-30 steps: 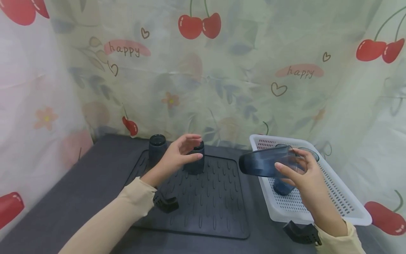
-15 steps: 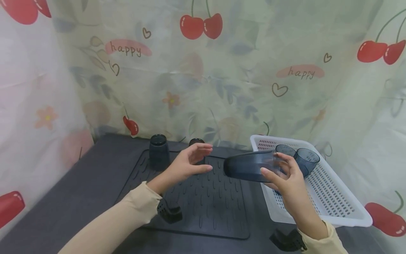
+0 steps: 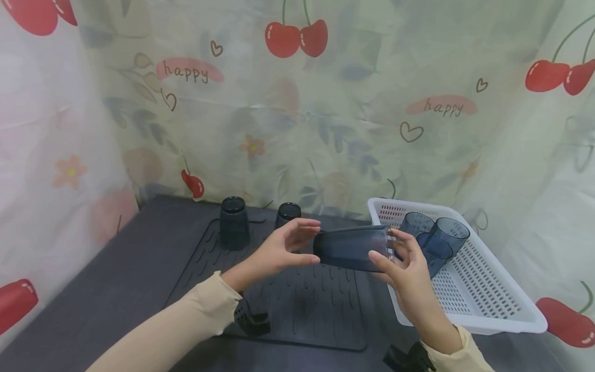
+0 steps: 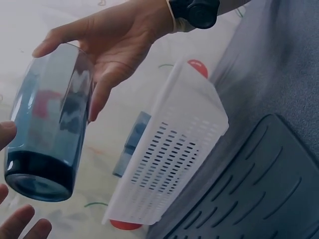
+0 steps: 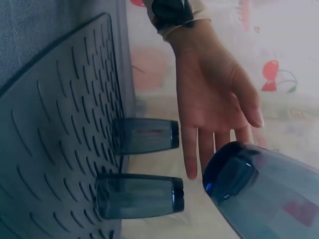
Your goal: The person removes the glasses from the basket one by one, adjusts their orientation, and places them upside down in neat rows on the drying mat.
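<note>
Head view: a tilted glass, pinched by the right hand, has been brought from above the basket to the left hand, whose grip is parted and unfilled; two-handed support seems enabled. Left wrist view: its base is faced by left fingers. Right wrist view: contact cannot be told.

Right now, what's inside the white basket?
At least three blue glasses. The right hand and held glass hide part of the white basket; anything behind them is covered.
</note>
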{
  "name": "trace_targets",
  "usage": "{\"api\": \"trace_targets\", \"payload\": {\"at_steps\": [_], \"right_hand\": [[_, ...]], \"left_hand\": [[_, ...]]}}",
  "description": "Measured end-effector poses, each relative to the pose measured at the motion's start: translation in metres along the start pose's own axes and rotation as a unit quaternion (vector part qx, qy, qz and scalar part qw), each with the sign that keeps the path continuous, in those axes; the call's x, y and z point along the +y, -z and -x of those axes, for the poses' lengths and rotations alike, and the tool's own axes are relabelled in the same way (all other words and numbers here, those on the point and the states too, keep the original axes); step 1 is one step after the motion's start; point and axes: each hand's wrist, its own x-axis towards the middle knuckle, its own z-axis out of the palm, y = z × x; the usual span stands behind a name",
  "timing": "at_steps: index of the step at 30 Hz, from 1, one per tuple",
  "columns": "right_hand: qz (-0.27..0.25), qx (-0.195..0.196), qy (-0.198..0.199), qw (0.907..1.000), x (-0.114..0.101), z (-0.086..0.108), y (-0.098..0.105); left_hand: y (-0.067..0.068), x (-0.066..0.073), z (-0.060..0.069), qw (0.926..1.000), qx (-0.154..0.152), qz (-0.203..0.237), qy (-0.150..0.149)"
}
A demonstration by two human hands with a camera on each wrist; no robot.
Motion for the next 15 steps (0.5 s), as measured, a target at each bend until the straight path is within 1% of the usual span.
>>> {"api": "trace_targets", "payload": {"at_steps": [8,15], "right_hand": [[-0.040,-0.013,0.016,0.9990,0.012,-0.001,-0.007],[-0.049,-0.015,0.016,0.9986,0.014,0.001,-0.013]], "left_hand": [[-0.007,-0.003,0.001,0.9999,-0.011,-0.001,0.005],[-0.012,-0.003,0.003,0.9993,-0.023,0.026,0.010]]}}
